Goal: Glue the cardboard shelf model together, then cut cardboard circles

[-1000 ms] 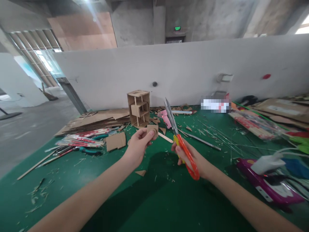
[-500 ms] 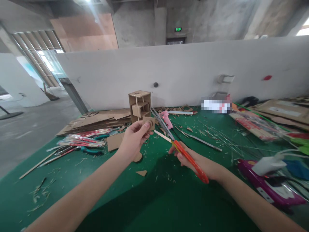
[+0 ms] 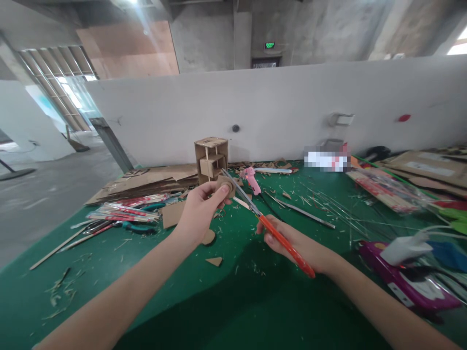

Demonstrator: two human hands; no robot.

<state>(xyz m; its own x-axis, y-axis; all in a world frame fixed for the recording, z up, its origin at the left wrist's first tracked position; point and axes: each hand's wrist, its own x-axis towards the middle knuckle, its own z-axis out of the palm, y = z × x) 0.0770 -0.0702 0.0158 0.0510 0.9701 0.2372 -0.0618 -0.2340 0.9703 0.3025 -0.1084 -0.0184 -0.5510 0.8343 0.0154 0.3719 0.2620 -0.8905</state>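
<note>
My left hand (image 3: 201, 208) pinches a small cardboard piece (image 3: 226, 185) between thumb and fingers, above the green table. My right hand (image 3: 288, 239) is wrapped round the handle of red-handled scissors (image 3: 286, 245), whose metal blades point up and left and lie against the edge of the cardboard piece. Behind my left hand stands a small cardboard shelf model (image 3: 211, 158). A pink glue gun (image 3: 251, 181) lies beyond the blades. Below my left hand are a round cardboard disc (image 3: 208, 237) and a triangular scrap (image 3: 214, 261).
Flat cardboard sheets (image 3: 160, 179), packaged sticks (image 3: 124, 211) and teal-handled pliers (image 3: 138, 227) lie at left. A long metal tool (image 3: 308, 213) rests right of centre. A purple power strip (image 3: 408, 279) with plugs sits at right. A white partition (image 3: 277, 107) rises behind.
The scissor blades have moved left and closed together somewhat at the cardboard piece. In my left hand the piece has tilted and shifted slightly.
</note>
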